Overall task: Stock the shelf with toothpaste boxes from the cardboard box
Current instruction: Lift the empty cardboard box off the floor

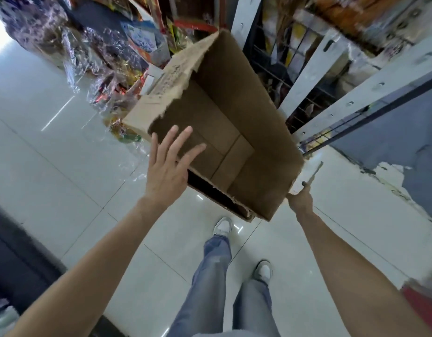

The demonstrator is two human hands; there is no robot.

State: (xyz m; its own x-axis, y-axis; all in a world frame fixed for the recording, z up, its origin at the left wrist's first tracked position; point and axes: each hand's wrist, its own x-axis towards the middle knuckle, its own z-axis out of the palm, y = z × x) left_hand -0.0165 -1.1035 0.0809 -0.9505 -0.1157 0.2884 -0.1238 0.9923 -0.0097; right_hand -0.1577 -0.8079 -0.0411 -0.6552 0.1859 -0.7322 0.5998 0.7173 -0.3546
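The left hand (170,164) is spread wide, its fingers over the near left rim of the box (234,122), which is tilted off the floor and shows only a bare bottom. The right hand (300,199) grips the box's near right corner, and it perhaps also holds a thin tool. The stocking seems finished, so the next move is probably to take the box away with both hands from the shelf (314,69).

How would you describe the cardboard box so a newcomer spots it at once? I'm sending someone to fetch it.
Look at the pale tiled floor in the aisle beside the white metal shelving. The cardboard box is the big brown open carton held up between the left hand and right hand. Unlike the shiny wrapped goods nearby, it is plain, ragged-edged and looks empty inside.
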